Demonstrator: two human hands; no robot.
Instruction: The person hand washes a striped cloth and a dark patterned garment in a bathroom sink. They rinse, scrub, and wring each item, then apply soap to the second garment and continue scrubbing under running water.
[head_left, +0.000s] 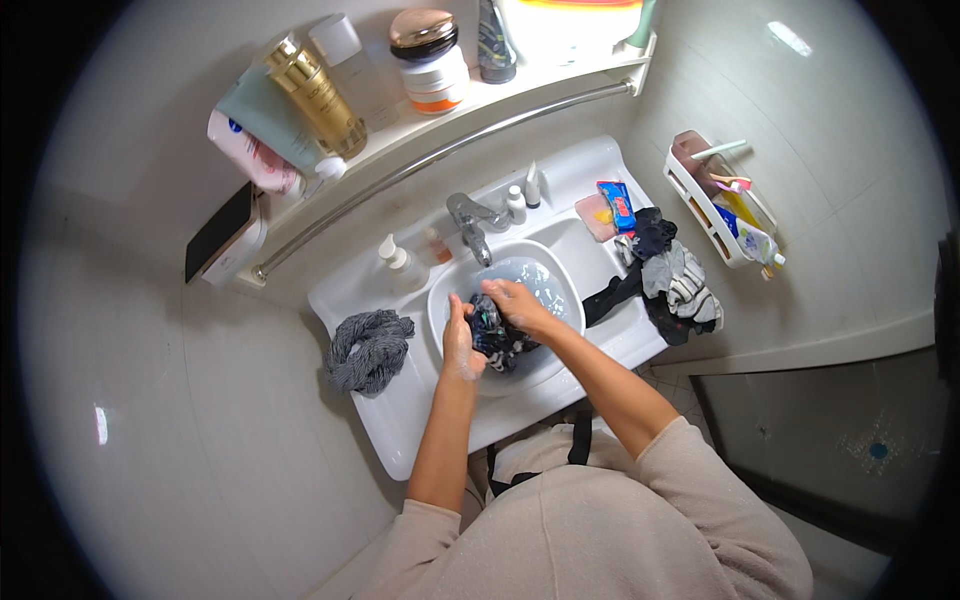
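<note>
Both hands grip a dark wet cloth (496, 337) with light patches, bunched up over a white plastic basin (571, 300) of cloudy water. My left hand (460, 341) holds the cloth's left side, with suds near the wrist. My right hand (519, 306) closes over its upper right side, thumb and fingers partly hidden. The basin sits in the white ceramic washbasin (397, 442), below a chrome faucet (472, 225). A crumpled grey striped cloth (367, 351) lies on the left of the rim. Dark and striped garments, likely socks (667, 274), are heaped at the right.
Near the faucet stand a pump bottle (401, 262) and small white bottles (516, 204). A blue soap wrapper (616, 208) rests on a pink soap dish (592, 217). Above run a metal rail (450, 154) and a shelf of toiletries (382, 139). A wall caddy (705, 210) holds toothbrushes.
</note>
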